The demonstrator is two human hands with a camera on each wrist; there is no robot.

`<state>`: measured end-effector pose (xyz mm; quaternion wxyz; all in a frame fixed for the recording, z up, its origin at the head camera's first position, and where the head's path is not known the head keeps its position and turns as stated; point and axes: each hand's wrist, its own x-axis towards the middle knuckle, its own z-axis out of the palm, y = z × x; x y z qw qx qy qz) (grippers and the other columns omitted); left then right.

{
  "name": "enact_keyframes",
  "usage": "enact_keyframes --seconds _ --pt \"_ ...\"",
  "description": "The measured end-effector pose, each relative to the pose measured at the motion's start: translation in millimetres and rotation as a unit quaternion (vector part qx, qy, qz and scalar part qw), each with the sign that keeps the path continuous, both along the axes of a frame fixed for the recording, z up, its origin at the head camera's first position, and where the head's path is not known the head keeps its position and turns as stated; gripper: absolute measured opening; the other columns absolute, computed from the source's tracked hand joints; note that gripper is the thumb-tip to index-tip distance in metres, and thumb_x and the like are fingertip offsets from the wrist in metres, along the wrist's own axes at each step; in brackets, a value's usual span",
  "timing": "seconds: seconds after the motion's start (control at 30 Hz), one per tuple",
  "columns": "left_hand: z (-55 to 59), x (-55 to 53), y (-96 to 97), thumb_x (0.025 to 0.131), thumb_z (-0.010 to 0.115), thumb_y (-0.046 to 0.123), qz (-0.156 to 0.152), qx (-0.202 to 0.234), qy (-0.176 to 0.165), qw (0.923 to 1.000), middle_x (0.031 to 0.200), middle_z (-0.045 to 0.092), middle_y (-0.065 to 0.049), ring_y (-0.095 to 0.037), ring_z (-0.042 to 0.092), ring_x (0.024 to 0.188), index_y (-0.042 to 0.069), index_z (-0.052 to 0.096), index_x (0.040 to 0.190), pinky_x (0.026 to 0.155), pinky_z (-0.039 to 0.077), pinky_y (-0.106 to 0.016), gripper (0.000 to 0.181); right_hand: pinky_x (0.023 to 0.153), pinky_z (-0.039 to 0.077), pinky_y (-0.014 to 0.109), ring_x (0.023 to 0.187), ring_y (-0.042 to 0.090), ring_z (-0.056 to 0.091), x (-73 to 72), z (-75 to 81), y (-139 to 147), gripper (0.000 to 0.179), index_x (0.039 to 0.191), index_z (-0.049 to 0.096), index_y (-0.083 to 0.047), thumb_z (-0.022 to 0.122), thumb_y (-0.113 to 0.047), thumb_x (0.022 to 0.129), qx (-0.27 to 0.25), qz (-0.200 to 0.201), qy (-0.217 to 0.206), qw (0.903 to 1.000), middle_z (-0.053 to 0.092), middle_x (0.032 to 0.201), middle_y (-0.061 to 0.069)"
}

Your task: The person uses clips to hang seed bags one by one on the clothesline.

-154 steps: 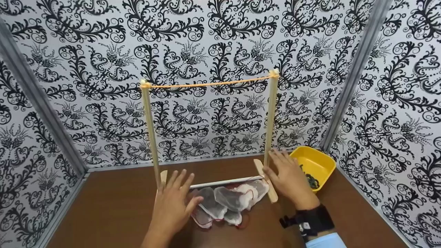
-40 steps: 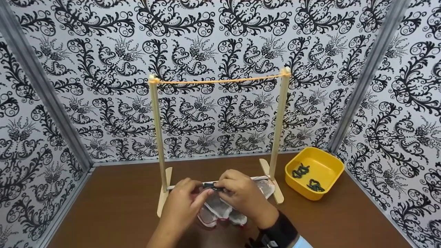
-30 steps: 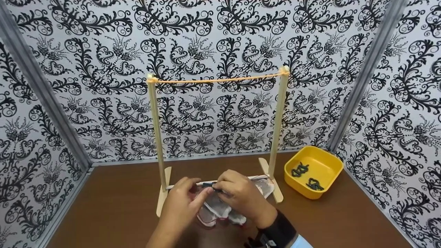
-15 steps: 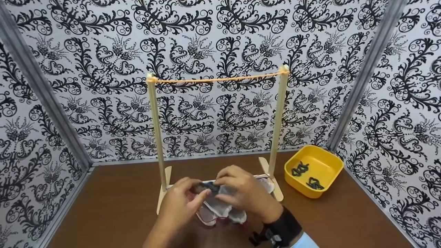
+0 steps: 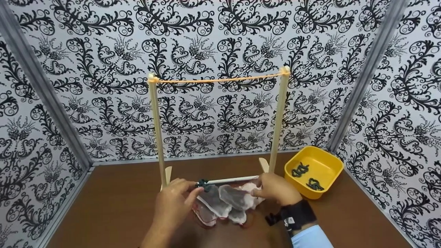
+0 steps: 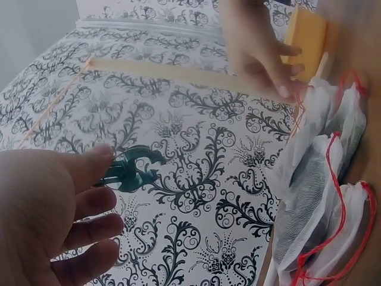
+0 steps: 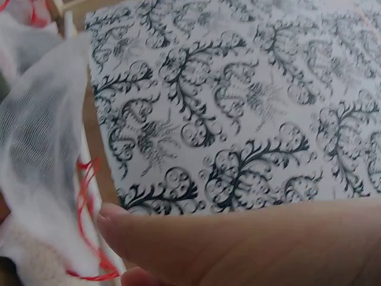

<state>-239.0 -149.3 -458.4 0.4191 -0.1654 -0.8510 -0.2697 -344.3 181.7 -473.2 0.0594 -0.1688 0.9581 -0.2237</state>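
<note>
My left hand [image 5: 174,203] pinches a dark green clothespin [image 6: 132,169] between thumb and forefinger, its toothed end pointing away from the palm. In the head view the clothespin overlaps the left part of a white rod [image 5: 231,179]. My right hand [image 5: 275,189] reaches over the right end of a pile of white mesh drawstring pouches [image 5: 210,201]. Its thumb and fingers stand apart in the left wrist view, close to a pouch's red string [image 6: 299,113]. In the right wrist view the thumb [image 7: 149,238] is right beside a red string [image 7: 86,202].
Two wooden posts [image 5: 156,131] stand on flat wooden feet, with an orange cord [image 5: 220,80] tied between their tops. A yellow bin [image 5: 311,191] with several dark green clothespins [image 5: 300,169] sits at the right. Patterned walls enclose the brown table [image 5: 103,199].
Earlier both hands were empty and spread near the posts; then they came together at the clothespin. Now the left hand keeps it, and the right has moved right to the pouches.
</note>
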Motion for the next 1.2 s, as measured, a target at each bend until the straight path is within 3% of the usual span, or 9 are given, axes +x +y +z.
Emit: enact_keyframes --seconds 0.07,0.23,0.43,0.6,0.73,0.83,0.97,1.1,1.2 --pt "-0.7 -0.6 0.0 0.083 0.1 0.018 0.003 -0.007 0.01 0.9999 0.08 0.076 0.007 -0.008 0.065 0.071 0.014 0.085 0.088 0.063 0.057 -0.03 0.016 0.051 0.04 0.03 0.057 0.015 0.05 -2.4 -6.2 0 0.029 0.074 0.075 -0.013 0.095 -0.029 0.089 0.0 0.002 -0.007 1.0 0.06 0.064 -0.004" --pt "-3.2 -1.2 0.2 0.083 0.1 0.018 0.01 -0.014 0.022 0.9996 0.078 0.075 0.007 -0.01 0.066 0.07 0.016 0.081 0.082 0.062 0.057 -0.032 0.018 0.054 0.043 0.03 0.06 0.014 0.054 -7.1 -17.3 -1 0.028 0.074 0.071 -0.014 0.096 -0.02 0.085 0.003 0.033 -0.005 0.9994 0.062 0.067 -0.005" --pt "-3.6 -1.7 0.6 0.084 0.1 0.018 0.012 -0.005 0.025 0.9996 0.078 0.075 0.008 -0.01 0.066 0.07 0.017 0.081 0.083 0.061 0.058 -0.032 0.019 0.06 0.056 0.031 0.071 0.017 0.064 -10.4 -9.6 -3 0.017 0.087 0.068 -0.014 0.083 -0.009 0.094 -0.08 0.029 -0.011 0.9964 0.068 0.082 0.0" --pt "-1.1 -2.2 1.1 0.087 0.098 0.019 0.006 0.007 0.025 0.9996 0.08 0.075 0.009 -0.01 0.066 0.071 0.018 0.082 0.086 0.061 0.056 -0.032 0.016 0.066 0.063 0.029 0.079 0.015 0.069 -6.4 26.9 -9 0.008 0.102 0.073 -0.015 0.078 -0.018 0.107 -0.168 0.004 0.048 0.9846 0.075 0.094 0.002" --pt "6.2 -4.8 1.6 0.088 0.097 0.019 0.004 0.008 0.031 0.9995 0.082 0.077 0.007 -0.012 0.069 0.073 0.017 0.082 0.088 0.063 0.059 -0.033 0.015 0.066 0.064 0.028 0.08 0.014 0.072 -3.0 78.5 -13 0.007 0.11 0.08 -0.017 0.08 -0.023 0.106 -0.135 0.012 0.122 0.9832 0.081 0.099 0.001" --pt "18.0 -12.7 3.9 0.089 0.096 0.02 0.002 -0.011 0.038 0.9992 0.083 0.079 0.006 -0.014 0.072 0.075 0.016 0.082 0.089 0.067 0.061 -0.036 0.015 0.067 0.064 0.025 0.083 0.014 0.074 -5.5 110.4 -15 0.011 0.113 0.081 -0.017 0.081 -0.023 0.104 -0.092 0.019 0.14 0.9856 0.082 0.104 0.001" --pt "43.7 -29.4 8.2 0.093 0.093 0.023 -0.003 -0.029 0.031 0.9991 0.086 0.081 0.001 -0.017 0.074 0.076 0.014 0.083 0.093 0.07 0.063 -0.036 0.013 0.071 0.067 0.027 0.086 0.019 0.076 -15.5 139.3 -14 0.018 0.122 0.08 -0.011 0.08 -0.018 0.105 -0.083 0.025 0.092 0.9921 0.082 0.109 0.007" --pt "84.2 -44.8 13.7 0.1 0.087 0.028 -0.012 -0.017 -0.005 0.9998 0.092 0.082 -0.003 -0.018 0.074 0.076 0.013 0.083 0.1 0.069 0.065 -0.034 0.016 0.073 0.068 0.032 0.086 0.022 0.074 -24.2 163.4 -13 0.021 0.126 0.079 -0.006 0.077 -0.015 0.107 -0.079 0.01 0.073 0.9942 0.081 0.113 0.012" --pt "121.5 -56.5 19.7 0.103 0.083 0.03 -0.026 0.006 -0.02 0.9995 0.096 0.083 -0.005 -0.02 0.075 0.079 0.011 0.083 0.103 0.072 0.065 -0.035 0.019 0.08 0.07 0.035 0.09 0.023 0.075 -26.3 183.1 -14 0.02 0.123 0.08 -0.005 0.075 -0.018 0.109 -0.102 -0.017 0.093 0.9902 0.08 0.117 0.013"
